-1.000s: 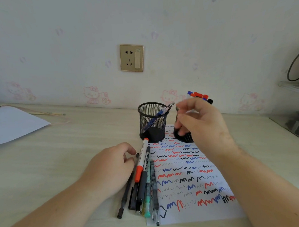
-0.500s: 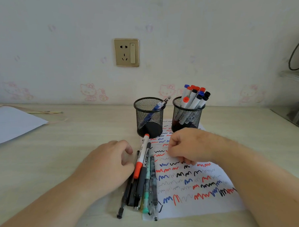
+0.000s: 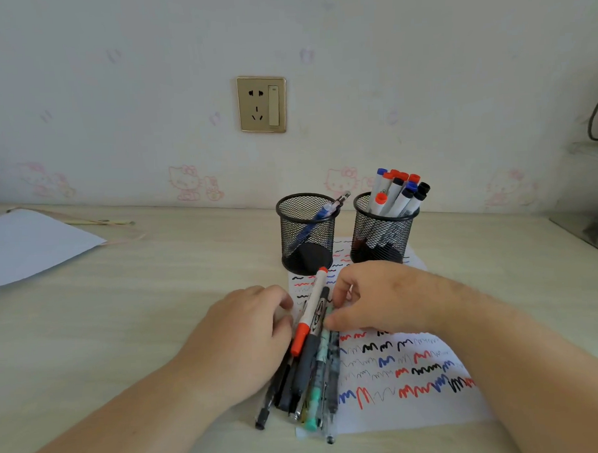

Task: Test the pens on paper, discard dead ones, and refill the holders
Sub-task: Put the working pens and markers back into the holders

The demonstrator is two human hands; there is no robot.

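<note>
The right hand's (image 3: pixel 376 300) fingers are curling onto the right side of the pens (image 3: pixel 307 366), its thumb pressing the bundle's edge; whether it is pinching any one pen I cannot tell; the left hand (image 3: pixel 247 334), loosely curled, is resting against the bundle's left side; the pens are lying between both hands, over the paper's (image 3: pixel 411 406) left edge; two holders (image 3: pixel 307 232) are standing beyond, the right one (image 3: pixel 382 234) holding markers (image 3: pixel 397 194).

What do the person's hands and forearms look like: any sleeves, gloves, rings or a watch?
Both forearms are bare to the frame's edge, with no sleeves showing. The left hand and right hand wear no gloves, and no ring, watch or bracelet is visible.
</note>
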